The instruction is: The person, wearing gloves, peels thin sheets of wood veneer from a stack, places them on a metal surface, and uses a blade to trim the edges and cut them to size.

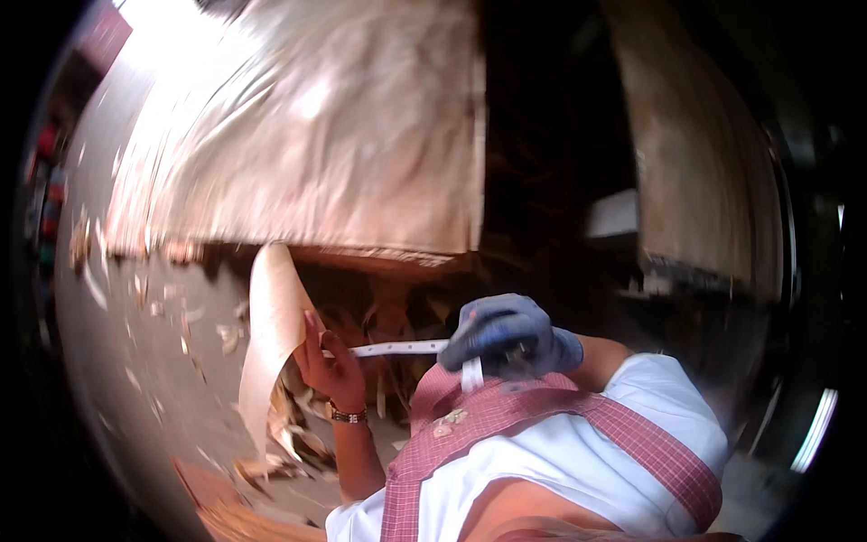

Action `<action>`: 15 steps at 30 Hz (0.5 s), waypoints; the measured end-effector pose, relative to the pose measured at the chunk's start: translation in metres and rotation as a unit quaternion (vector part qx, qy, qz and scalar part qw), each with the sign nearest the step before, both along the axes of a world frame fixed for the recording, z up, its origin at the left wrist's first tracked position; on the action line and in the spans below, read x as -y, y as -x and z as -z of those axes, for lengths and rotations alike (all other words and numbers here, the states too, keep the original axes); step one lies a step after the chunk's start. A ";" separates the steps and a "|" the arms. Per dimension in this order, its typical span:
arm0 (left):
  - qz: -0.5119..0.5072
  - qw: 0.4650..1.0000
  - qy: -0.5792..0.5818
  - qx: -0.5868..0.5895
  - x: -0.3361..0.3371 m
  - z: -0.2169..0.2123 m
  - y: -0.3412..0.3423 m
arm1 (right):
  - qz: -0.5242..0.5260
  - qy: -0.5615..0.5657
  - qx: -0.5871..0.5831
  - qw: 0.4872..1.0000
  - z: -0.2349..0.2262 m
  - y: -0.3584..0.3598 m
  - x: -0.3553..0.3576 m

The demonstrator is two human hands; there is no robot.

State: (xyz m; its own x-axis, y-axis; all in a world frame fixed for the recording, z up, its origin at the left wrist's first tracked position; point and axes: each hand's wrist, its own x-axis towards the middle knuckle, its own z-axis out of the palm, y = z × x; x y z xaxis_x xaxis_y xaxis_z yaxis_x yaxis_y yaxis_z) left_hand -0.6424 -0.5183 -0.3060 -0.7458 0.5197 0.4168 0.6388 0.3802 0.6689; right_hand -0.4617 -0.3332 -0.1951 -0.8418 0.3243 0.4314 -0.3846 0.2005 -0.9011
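Observation:
My bare left hand (332,366), with a bracelet at the wrist, holds a curled, pale piece of wood veneer (275,312) by its right edge. A white tape strip with a row of dark holes (397,348) stretches from the left fingers to my right hand (506,336). The right hand wears a blue-grey glove and is closed around the strip, in front of my chest. A short end of the strip hangs below the glove. Whether the left fingers pinch the strip or only touch it is hard to see.
A large stack of wrinkled veneer sheets (334,135) lies ahead, its near edge just beyond the curled piece. Another stack (704,154) stands at the right, across a dark gap. Veneer scraps (271,465) litter the floor (149,361) at the left.

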 end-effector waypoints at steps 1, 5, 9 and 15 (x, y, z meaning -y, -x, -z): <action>0.033 0.998 -0.008 -0.051 -0.026 -0.017 -0.010 | -0.010 -0.058 -0.037 0.998 -0.026 -0.018 -0.017; 0.121 0.985 -0.021 -0.125 -0.137 -0.090 -0.060 | 0.105 -0.143 -0.173 0.969 -0.078 -0.102 -0.072; 0.172 0.974 -0.084 -0.125 -0.267 -0.155 -0.116 | 0.143 -0.168 -0.217 0.951 -0.104 -0.191 -0.143; 0.279 0.941 -0.151 -0.118 -0.452 -0.193 -0.176 | 0.193 -0.195 -0.232 0.933 -0.121 -0.297 -0.269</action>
State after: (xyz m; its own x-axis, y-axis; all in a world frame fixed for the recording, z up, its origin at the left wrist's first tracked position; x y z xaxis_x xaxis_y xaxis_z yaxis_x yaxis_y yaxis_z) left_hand -0.4666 -0.0666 -0.1125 -0.2610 0.6342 0.7277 0.8268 -0.2423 0.5077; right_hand -0.1646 -0.0643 -0.0742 -0.3880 0.3071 0.8690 -0.5472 0.6819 -0.4853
